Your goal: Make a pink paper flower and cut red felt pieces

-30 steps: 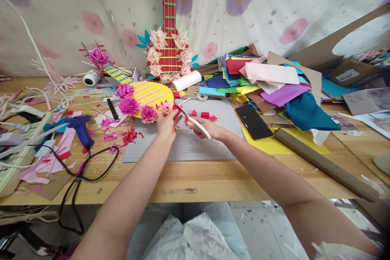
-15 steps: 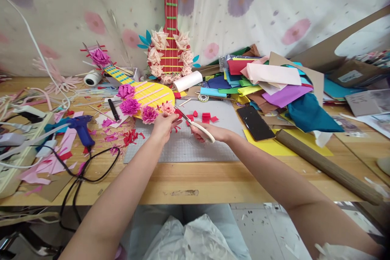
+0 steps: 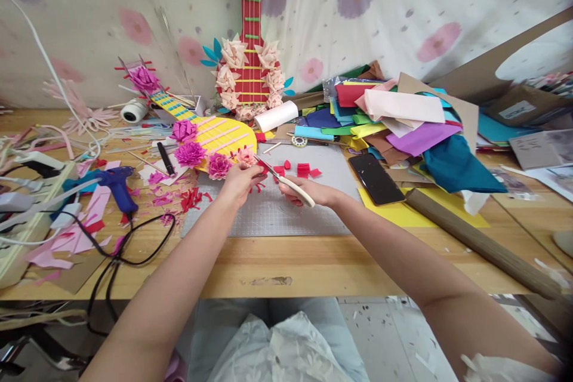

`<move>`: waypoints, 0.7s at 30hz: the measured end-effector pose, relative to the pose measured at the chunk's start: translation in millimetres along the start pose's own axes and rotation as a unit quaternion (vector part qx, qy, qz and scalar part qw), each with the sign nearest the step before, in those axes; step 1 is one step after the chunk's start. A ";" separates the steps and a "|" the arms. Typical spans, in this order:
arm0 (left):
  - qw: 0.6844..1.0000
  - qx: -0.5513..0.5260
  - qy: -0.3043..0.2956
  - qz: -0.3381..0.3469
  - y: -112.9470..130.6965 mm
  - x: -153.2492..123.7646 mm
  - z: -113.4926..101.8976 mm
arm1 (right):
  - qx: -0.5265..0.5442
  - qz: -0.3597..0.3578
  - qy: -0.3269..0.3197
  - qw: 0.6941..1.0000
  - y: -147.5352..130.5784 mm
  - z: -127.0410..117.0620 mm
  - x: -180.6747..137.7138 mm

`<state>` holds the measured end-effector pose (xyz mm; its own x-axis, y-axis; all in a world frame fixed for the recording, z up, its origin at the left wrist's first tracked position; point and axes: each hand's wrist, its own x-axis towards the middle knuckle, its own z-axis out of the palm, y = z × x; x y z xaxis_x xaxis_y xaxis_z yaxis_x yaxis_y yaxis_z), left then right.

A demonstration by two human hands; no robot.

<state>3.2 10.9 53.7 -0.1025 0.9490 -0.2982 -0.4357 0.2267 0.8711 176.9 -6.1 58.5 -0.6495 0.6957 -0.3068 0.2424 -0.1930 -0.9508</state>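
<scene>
1. Pinching a small red paper piece (image 3: 259, 171) between thumb and fingers, the left hand (image 3: 239, 182) is hovering over the grey cutting mat (image 3: 286, 215) in the centre of the frame, its grip closed on the paper.
2. Holding cream-handled scissors (image 3: 286, 182), the right hand (image 3: 308, 193) is sitting just right of the left one, its grip wrapped around the handles; the blades are pointing up-left and meeting the red piece.
3. Lying just above the hands, a yellow paper guitar (image 3: 221, 137) is carrying magenta flowers, and a red paper guitar (image 3: 250, 42) is leaning against the flowered cloth at upper centre.
4. Resting at centre left of the desk (image 3: 290, 262), a blue glue gun (image 3: 117, 188) is trailing a black cord.
5. Lying right of the mat, a black phone (image 3: 376, 178) is sitting beside a heap of coloured sheets (image 3: 403, 125).
6. Showing at the right edge, a white label on a cardboard box (image 3: 513, 108) is too blurred to read.
</scene>
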 end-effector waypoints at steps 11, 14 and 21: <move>0.997 0.062 -0.027 -0.023 15.4 -5.9 -4.1 | -0.022 0.003 -0.014 1.000 0.4 -3.9 -2.2; 0.995 0.083 -0.038 -0.029 18.3 -6.8 -6.2 | -0.018 0.002 -0.033 0.999 2.7 -6.7 -1.3; 0.987 0.142 -0.068 -0.043 25.0 -6.9 -12.8 | 0.009 0.021 -0.073 0.997 4.9 -11.1 0.0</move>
<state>-18.4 7.2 72.5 0.0535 0.9397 -0.3379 -0.1669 0.3421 0.9247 186.1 0.6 54.4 -0.7372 0.5796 -0.3472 0.2582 -0.2332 -0.9375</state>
